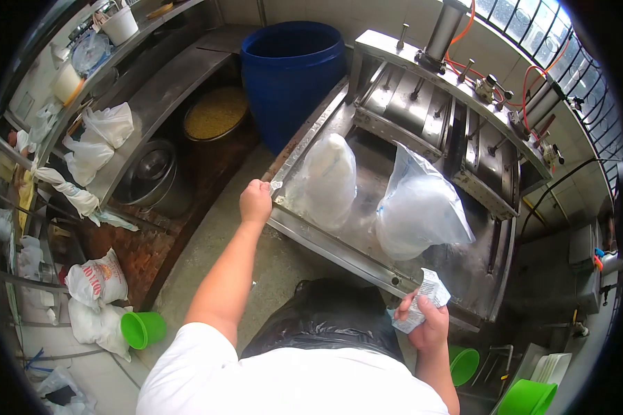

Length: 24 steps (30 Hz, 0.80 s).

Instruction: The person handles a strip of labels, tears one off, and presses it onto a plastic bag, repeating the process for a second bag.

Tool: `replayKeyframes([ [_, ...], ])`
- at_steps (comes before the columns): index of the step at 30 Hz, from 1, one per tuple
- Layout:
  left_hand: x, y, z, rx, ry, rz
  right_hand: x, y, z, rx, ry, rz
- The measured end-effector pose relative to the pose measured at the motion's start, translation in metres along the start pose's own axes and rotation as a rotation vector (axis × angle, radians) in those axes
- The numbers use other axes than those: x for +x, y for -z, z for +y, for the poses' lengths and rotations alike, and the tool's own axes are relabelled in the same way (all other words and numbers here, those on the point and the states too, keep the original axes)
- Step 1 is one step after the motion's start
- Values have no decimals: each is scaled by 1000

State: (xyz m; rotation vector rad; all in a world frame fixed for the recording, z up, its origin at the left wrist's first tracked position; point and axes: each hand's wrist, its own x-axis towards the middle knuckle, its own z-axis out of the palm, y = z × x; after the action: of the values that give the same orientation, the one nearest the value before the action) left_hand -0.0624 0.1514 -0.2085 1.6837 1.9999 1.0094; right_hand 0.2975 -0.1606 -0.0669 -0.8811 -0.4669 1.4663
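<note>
My left hand [256, 201] is closed at the left corner of the steel press table [339, 250], with a small pale scrap [276, 186] showing at its fingertips. Whatever lies inside that fist is hidden. Held in my right hand [430, 328], over the table's front edge, is a crumpled white packet [432, 289] with small print. Two filled, cloudy plastic bags stand on the tabletop: a narrower bag [327, 183] nearer my left hand, and a wider bag [422, 211] with a pointed, loose top beyond my right hand.
Behind the bags rises a press frame with metal plates [401, 104] and orange air hoses. A blue barrel [294, 86] stands at the back, beside a basin of yellow grains [216, 114]. Green buckets [143, 330] and white sacks [97, 279] sit low on the left.
</note>
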Motion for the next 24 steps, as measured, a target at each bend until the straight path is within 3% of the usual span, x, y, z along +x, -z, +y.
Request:
replayKeyframes([
  [3, 9, -5, -15, 145, 32, -6, 2, 4, 2, -19, 0, 18],
  [5, 12, -15, -25, 231, -257, 148, 4, 3, 2, -30, -2, 25],
  [6, 14, -19, -28, 231, -255, 150, 5, 1, 2, -19, -14, 17],
  [9, 19, -30, -33, 110, -287, 72, 8, -5, 4, -18, -34, 0],
  [11, 20, -33, -34, 359, -339, -114, 10, -8, 4, -29, -39, -9],
  [12, 16, -31, -30, 357, -338, -114, 11, -10, 4, -33, -38, -12],
  [14, 1, -23, -20, 292, -533, -13, 13, -13, 5, -40, -38, -16],
  [20, 18, -34, -58, 322, -337, 38, 20, -21, 9, -65, -33, 20],
  [24, 17, -26, -34, 311, -367, -82, 28, -35, 17, -59, -52, -4],
])
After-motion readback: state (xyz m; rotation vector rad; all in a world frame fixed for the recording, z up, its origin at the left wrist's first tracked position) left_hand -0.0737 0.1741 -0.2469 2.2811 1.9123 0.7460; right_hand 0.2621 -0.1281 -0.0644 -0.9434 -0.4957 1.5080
